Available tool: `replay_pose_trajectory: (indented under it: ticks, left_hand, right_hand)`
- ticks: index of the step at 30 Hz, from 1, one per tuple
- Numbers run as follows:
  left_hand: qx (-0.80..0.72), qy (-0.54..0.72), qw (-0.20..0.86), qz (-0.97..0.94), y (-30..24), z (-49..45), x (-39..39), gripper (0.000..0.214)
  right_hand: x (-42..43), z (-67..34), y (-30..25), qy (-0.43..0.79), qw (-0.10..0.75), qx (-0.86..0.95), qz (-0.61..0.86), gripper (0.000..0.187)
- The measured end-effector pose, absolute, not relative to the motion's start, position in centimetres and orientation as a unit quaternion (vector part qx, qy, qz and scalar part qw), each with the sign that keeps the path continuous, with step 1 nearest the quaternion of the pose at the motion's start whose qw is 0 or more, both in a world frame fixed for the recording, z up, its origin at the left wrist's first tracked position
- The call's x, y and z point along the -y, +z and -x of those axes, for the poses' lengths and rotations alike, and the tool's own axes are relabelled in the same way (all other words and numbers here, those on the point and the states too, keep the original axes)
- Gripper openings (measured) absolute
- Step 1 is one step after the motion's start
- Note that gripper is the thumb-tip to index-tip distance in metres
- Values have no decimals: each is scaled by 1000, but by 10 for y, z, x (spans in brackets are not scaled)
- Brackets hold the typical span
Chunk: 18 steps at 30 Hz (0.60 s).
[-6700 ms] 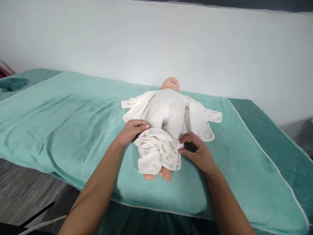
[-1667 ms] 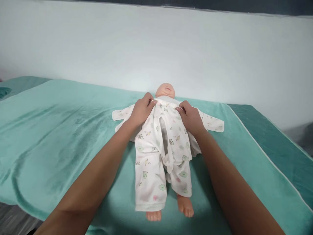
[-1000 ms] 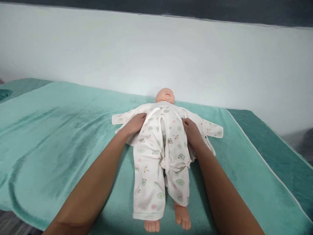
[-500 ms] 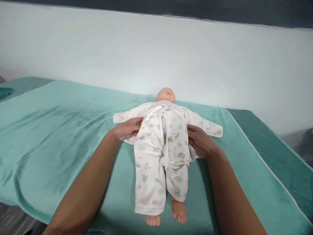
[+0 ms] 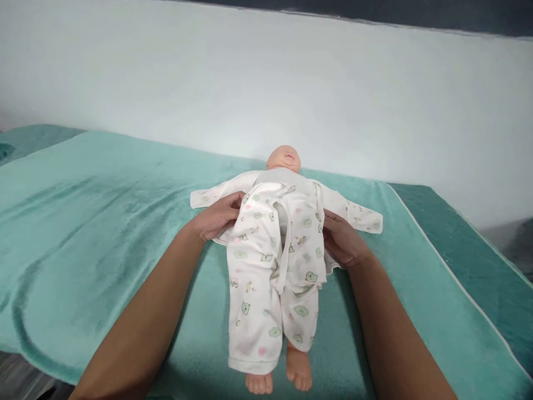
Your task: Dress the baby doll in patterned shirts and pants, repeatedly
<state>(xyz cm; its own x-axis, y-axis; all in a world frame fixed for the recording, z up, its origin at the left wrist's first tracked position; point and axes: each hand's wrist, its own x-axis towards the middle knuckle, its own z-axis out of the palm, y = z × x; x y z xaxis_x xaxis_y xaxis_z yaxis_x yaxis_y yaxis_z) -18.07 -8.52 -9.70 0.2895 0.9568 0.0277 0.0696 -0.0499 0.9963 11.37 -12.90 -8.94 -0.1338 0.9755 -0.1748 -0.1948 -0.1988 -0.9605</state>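
A baby doll (image 5: 283,158) lies on its back on a teal towel (image 5: 104,222), head toward the wall. It wears white trousers with small animal prints (image 5: 266,266), pulled up over its chest. An open white jacket (image 5: 358,214) is spread beneath it, sleeves out to both sides. My left hand (image 5: 219,216) grips the trousers' cloth at the doll's left side, fingers curled. My right hand (image 5: 341,239) holds the cloth at the other side, fingers tucked under the fabric. The doll's bare feet (image 5: 278,378) stick out below the trouser legs.
The towel covers a darker teal bed (image 5: 470,239) that runs along a pale wall (image 5: 291,83). The bed's near edge and a strip of grey floor (image 5: 16,380) show at the lower left.
Over the frames the trousers went from bunched at the doll's legs up to its chest. In the last second my hands slid from the chest down to the doll's sides.
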Motion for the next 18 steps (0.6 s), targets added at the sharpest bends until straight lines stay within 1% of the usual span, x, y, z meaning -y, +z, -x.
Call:
replay_pose_trajectory:
  ticks: [3,4,10,14,18]
  left_hand:
    - [-393,395,622,-550,-97,181,85,25]
    - [-390,401,627,-542,-96,181,85,26]
    - [-407,391,608,-558,-92,179,86,26]
    - [-442,362,588,-572,-93,180,88,21]
    - [-472,388,533,-586,-95,179,90,26]
  right_hand:
    - [130,-115,-89,629,466,429,451,32]
    - [130,-116,-88,634,461,434,444,33]
    - [132,-119,-84,649,410,463,444,31]
    - [131,-115,-86,631,427,462,453,29]
    - [131,-105,-87,571,438,483,499,32]
